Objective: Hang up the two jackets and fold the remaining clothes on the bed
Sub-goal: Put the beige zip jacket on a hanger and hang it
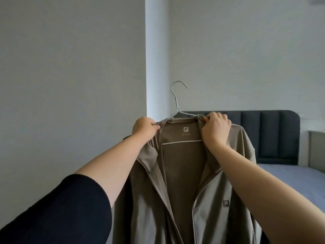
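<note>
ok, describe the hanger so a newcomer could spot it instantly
Find the dark padded headboard at the right, then the taupe jacket both hands hold up in front of it. The hanger is the thin pale wire hook rising from the jacket's collar, the only metal thing there.

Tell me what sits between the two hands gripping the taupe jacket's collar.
In the head view, between the left hand and right hand lie the taupe jacket's open neckline with its label and the thin white wire hanger.

The jacket (184, 191) hides most of the hanger (176, 101); its hem is cut off
</note>
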